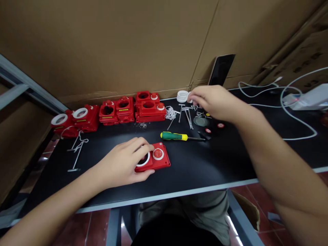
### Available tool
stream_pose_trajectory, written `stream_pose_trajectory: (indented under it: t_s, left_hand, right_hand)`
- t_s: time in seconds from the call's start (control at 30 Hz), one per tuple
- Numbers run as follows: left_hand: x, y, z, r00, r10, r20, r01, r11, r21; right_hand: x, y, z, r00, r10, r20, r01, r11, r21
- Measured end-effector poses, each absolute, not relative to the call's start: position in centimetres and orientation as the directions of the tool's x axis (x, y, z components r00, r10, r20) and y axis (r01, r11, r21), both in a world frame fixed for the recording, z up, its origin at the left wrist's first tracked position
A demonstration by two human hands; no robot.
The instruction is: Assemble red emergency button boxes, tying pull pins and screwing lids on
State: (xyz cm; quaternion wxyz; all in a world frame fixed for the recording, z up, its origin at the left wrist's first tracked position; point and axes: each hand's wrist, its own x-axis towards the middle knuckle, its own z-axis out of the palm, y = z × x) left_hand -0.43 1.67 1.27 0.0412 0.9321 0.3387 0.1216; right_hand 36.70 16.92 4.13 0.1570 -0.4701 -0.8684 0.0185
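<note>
Nearest the camera: person's lap under the black table, grey front edge. No legible writing anywhere; yellow label strips on the red boxes too small to read.

Left to right. Far left, back edge: row of red boxes, two with white rings, some stacked. In front of them, wire pins. Left hand curled over a red box lying flat near the front-centre, fingers on its white-ringed hole, thumb at the front edge. Green-and-yellow screwdriver just behind. Right hand raised, fingertips pinched together beside a white ring; what they pinch cannot be told. Phone leans on cardboard wall. White cable far right.
</note>
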Motion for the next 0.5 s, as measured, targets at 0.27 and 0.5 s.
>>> stream_pose_trajectory:
  t_s: [0.27,0.5]
  left_hand:
    - [-0.4,1.9,1.4,0.759,0.604,0.242,0.592,-0.796,0.129]
    - [-0.5,1.9,1.4,0.762,0.606,0.229,0.591,-0.795,0.137]
  right_hand:
    - [42.8,22.4,0.2,-0.323,0.945,0.056,0.932,0.328,-0.155]
    - [42.7,23.4,-1.8,-0.330,0.940,0.086,0.923,0.340,-0.181]
